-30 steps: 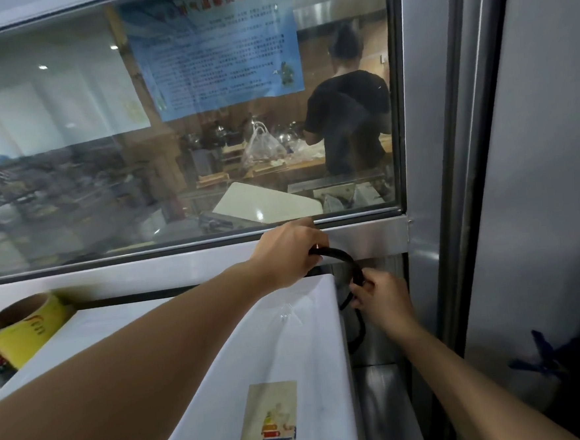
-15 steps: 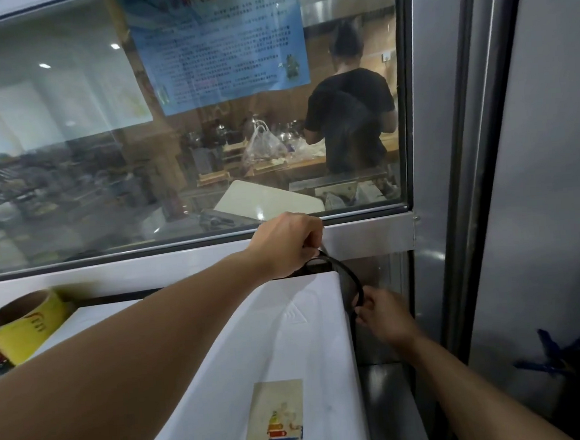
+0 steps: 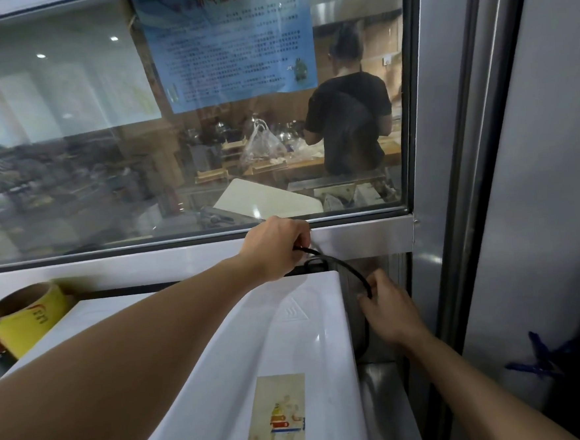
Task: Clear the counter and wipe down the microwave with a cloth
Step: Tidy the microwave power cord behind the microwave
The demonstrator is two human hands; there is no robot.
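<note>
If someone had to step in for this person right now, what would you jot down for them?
Left hand: reaches over the microwave's back corner and grips the black cord.
Right hand: grips the same cord lower down, in the gap right of the microwave.
The cord arches from one hand to the other past the white top's back right corner.
A yellow tape roll sits on the microwave top at far left, a dark round thing beside it.
No cloth in view.
Done: nothing that shows.
Left: sort out the cord, clear the things off, fetch a cloth, wipe the microwave.
</note>
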